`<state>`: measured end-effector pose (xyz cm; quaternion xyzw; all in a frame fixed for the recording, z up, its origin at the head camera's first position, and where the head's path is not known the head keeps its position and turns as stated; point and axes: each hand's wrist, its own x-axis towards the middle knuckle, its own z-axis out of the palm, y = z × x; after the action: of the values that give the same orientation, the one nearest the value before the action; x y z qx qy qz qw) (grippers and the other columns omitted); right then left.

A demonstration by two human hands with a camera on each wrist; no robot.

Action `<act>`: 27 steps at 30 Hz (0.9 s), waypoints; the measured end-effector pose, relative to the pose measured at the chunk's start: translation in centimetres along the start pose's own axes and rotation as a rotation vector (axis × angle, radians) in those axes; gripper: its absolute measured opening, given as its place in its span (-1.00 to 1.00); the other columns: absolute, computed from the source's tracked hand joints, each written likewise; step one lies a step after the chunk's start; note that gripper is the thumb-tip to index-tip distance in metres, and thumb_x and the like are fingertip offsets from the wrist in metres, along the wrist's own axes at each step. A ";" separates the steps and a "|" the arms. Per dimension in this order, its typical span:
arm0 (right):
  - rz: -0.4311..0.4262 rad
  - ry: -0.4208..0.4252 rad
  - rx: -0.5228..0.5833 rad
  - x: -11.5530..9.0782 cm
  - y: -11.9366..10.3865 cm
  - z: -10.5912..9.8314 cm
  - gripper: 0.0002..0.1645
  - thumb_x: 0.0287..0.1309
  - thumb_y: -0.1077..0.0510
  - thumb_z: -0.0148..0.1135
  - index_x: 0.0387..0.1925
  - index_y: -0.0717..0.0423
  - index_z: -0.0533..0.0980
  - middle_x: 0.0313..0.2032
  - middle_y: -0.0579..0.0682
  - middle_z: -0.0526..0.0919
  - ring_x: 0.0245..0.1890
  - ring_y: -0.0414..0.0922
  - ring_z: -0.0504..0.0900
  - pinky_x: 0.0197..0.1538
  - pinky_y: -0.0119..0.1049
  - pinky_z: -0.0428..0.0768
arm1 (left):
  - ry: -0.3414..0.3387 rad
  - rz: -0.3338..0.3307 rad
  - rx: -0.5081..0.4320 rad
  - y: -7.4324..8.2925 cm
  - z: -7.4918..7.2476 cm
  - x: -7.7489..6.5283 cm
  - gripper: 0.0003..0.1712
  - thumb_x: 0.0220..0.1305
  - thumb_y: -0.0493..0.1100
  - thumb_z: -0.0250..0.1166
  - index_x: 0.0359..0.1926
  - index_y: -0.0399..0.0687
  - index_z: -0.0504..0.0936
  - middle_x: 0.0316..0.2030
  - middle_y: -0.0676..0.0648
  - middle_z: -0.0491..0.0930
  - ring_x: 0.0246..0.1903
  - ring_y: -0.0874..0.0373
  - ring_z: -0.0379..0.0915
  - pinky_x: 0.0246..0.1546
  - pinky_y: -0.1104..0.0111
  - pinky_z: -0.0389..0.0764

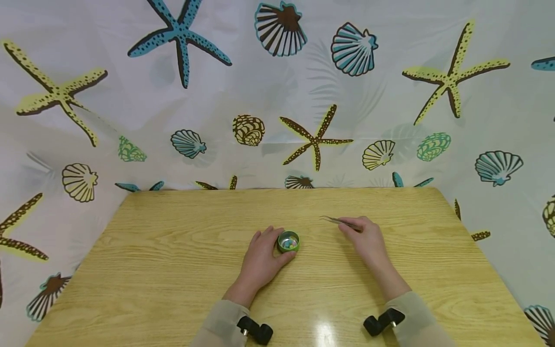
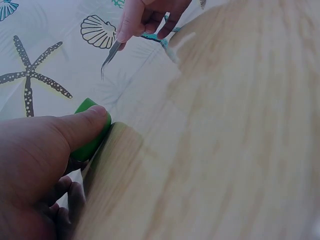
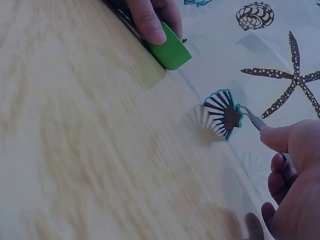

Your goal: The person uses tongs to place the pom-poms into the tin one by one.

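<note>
A small round green container (image 1: 297,246) with a silvery inside stands on the wooden table, and a few small colored pieces (image 1: 289,245) lie in it, blue and yellow among them. My left hand (image 1: 261,260) holds the container from its left side, thumb along the near wall and fingers round the far one. In the left wrist view, the thumb presses on the container's green wall (image 2: 93,142). To the right, over the table, my right hand (image 1: 367,239) pinches thin metal tweezers (image 1: 336,221). Their bent tip (image 3: 243,108) points left toward the container, apart from it, with nothing visible in it.
The wood-grain table (image 1: 173,226) reaches back to a pale cloth (image 1: 217,159) printed with starfish and shells, which also hangs along both sides. Each sleeve carries a black wrist mount, one on the left (image 1: 256,330) and one on the right (image 1: 383,322).
</note>
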<state>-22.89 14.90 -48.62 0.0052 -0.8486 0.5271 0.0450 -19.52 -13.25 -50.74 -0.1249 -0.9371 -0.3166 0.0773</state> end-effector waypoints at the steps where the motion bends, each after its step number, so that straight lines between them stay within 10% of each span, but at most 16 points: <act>1: 0.004 0.003 0.000 0.1 0.2 -0.1 -0.69 0.31 -0.07 0.36 0.03 -0.13 0.73 -0.11 -0.03 0.63 -0.07 -0.09 0.61 -0.09 -0.19 0.61 | 0.000 0.000 0.000 0.0 0.0 0.0 -0.20 0.21 0.18 0.46 0.36 -0.09 0.49 0.27 -0.10 0.53 0.43 -0.05 0.21 0.53 0.09 -0.03; 27: -0.010 0.078 -0.253 1.4 2.2 -1.3 -0.68 0.31 -0.04 0.35 0.02 -0.07 0.74 -0.05 0.08 0.63 0.04 0.16 0.52 0.14 0.09 0.44 | 0.008 0.001 -0.011 -0.1 0.2 0.0 -0.20 0.20 0.16 0.48 0.35 -0.10 0.50 0.26 -0.10 0.54 0.43 -0.05 0.21 0.53 0.09 -0.03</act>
<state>-24.29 17.08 -49.91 -0.0170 -0.9058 0.4154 0.0810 -19.59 -13.24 -50.92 -0.1245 -0.9350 -0.3223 0.0803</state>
